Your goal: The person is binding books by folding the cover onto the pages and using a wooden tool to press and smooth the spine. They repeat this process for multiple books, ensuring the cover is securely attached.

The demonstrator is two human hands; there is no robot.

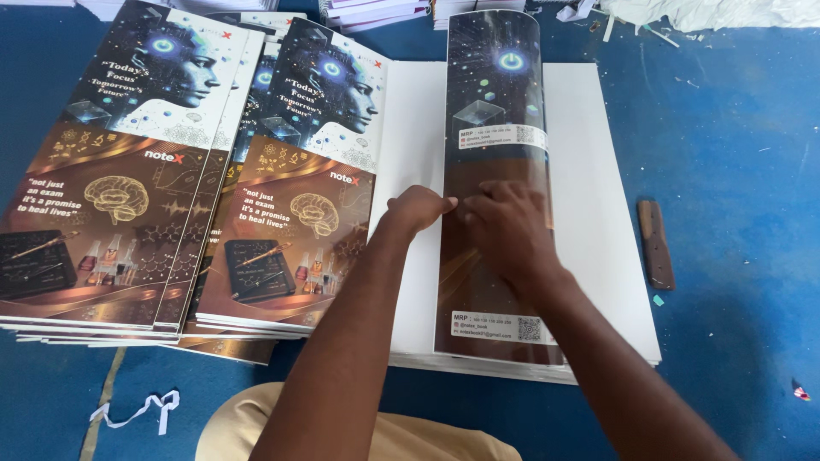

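Seen from the head camera, a person knelt over a blue floor [735,171] and worked on a printed cover sheet [495,171], dark and glossy, that curled over itself along its length on top of a stack of white sheets [598,213]. The left hand [418,207] was bunched into a loose fist, its fingertips drawn together and pressing down at the left edge of the curled cover, where that edge met the white paper. The right hand [508,226] lay flat on the cover just beside it, fingers spread and pointing left, palm bearing on the brown middle band of the sheet. Neither hand pinched or lifted anything; both pressed against the sheet.

The cover ran from the top of the picture down to the near edge of the white stack, roughly along the stack's middle. To the left, two piles of finished printed covers [137,171] showing a blue-lit robotic head, a brain drawing and laboratory glassware lay fanned and overlapping, the nearer pile [299,213] touching the white stack. A small brown wooden tool [656,243] rested on the floor to the right, apart from the stack. A scrap of white paper strip [141,410] lay at the lower left, and more paper scraps littered the top right corner.
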